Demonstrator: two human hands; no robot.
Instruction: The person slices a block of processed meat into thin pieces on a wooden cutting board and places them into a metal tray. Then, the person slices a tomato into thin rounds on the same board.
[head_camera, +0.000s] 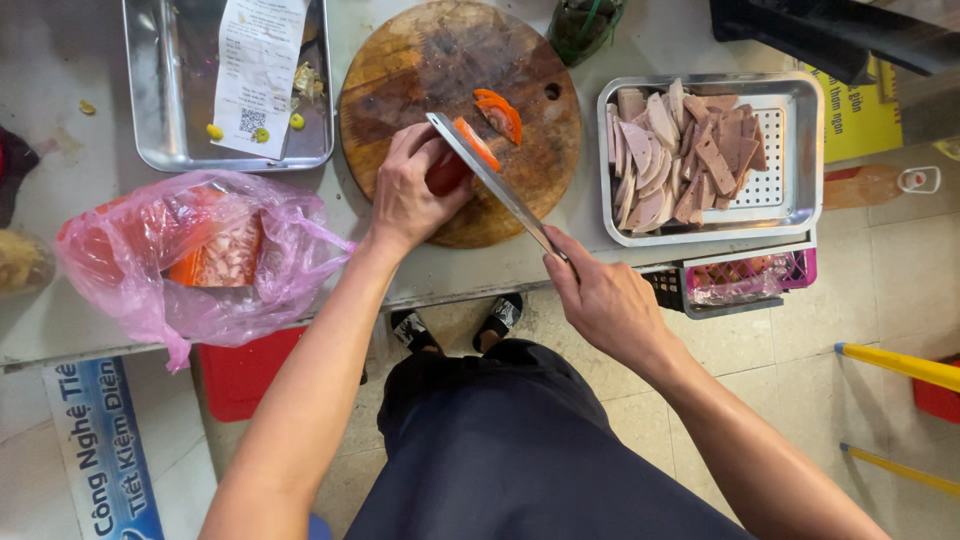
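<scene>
On a round wooden cutting board (420, 60), my left hand (408, 190) presses down on a red tomato (447, 172), mostly hidden under the fingers. My right hand (600, 295) grips the handle of a broad cleaver (490, 178), whose blade rests against the tomato's cut face. A thin slice clings to the blade. Cut tomato slices (500, 113) lie on the board just beyond the blade.
A metal tray (795, 150) of sliced pale sausage sits right of the board. Another metal tray (165, 100) with a paper receipt (258, 70) stands at the back left. A pink plastic bag (200, 260) lies at the left. The counter edge runs below the board.
</scene>
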